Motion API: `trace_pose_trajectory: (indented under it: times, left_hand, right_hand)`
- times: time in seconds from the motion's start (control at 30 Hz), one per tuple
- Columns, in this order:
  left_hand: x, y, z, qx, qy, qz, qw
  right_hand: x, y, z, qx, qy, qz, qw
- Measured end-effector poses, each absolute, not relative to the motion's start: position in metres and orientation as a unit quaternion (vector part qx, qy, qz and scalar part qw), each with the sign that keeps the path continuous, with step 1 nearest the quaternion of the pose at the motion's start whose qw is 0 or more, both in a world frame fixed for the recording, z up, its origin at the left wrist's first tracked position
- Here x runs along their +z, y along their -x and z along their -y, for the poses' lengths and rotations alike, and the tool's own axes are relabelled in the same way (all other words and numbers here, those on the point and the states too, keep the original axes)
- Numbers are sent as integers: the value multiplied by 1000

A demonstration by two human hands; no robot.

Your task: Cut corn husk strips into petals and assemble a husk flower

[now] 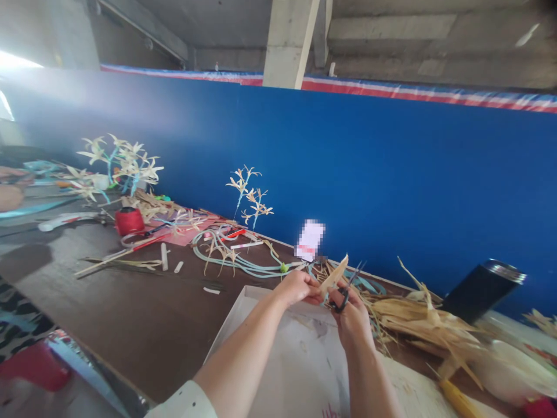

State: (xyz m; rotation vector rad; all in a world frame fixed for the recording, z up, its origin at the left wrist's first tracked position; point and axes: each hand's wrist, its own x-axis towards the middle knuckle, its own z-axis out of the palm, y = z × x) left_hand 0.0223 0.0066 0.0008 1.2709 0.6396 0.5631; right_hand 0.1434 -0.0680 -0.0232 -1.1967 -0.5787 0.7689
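Note:
My left hand is closed on the lower end of a pale dried husk strip, whose tip points up and to the right. Close beside it, my right hand grips a pair of scissors with dark handles, the blades pointing up and away. Both hands are over the far edge of a shallow white tray. A bit of light-blue material shows between the hands; what it belongs to is unclear. Behind the hands lie more dried strips and a white card with its surface blurred out.
Husk flowers on blue stems stand at the left, with smaller ones mid-table. A red thread spool, coiled pale-blue cord, a dried husk pile and a tilted black flask surround the tray. A blue partition rises behind. Another person's hand is far left.

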Motion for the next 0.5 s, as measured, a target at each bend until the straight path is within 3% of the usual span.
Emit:
trace_pose_trajectory:
  times: [0.5]
  left_hand:
    - [9, -16, -3, 259, -602, -295, 695]
  right_hand:
    - [-16, -138, 70, 382, 504, 238, 737]
